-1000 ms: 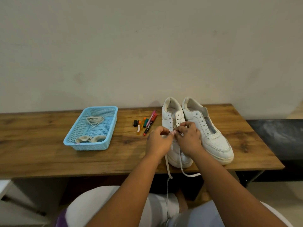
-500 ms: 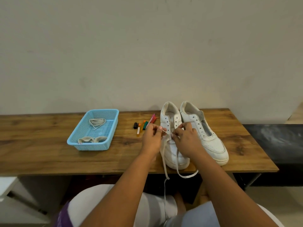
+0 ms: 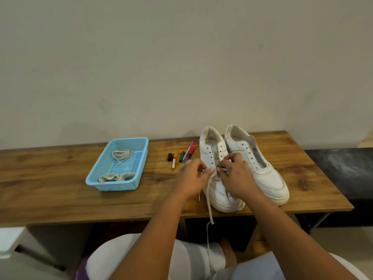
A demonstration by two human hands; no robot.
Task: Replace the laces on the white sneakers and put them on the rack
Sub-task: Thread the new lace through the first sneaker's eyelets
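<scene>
Two white sneakers stand side by side on the wooden table [image 3: 60,190], toes toward me. My hands work over the left sneaker [image 3: 217,190]. My left hand [image 3: 191,176] pinches the white lace [image 3: 209,201] at the eyelets. My right hand [image 3: 236,174] pinches the same lace just beside it, over the tongue. The lace hangs down past the table's front edge toward my lap. The right sneaker [image 3: 262,170] has bare eyelets and no lace.
A light blue basket [image 3: 105,168] at the table's left holds coiled off-white laces [image 3: 121,154] and rolled pieces. Several markers [image 3: 181,155] lie between basket and sneakers. A dark bench [image 3: 341,174] adjoins the table on the right.
My left hand moved back right to meet my right hand at the eyelets. The lace loop at the toe has been drawn in shorter.
</scene>
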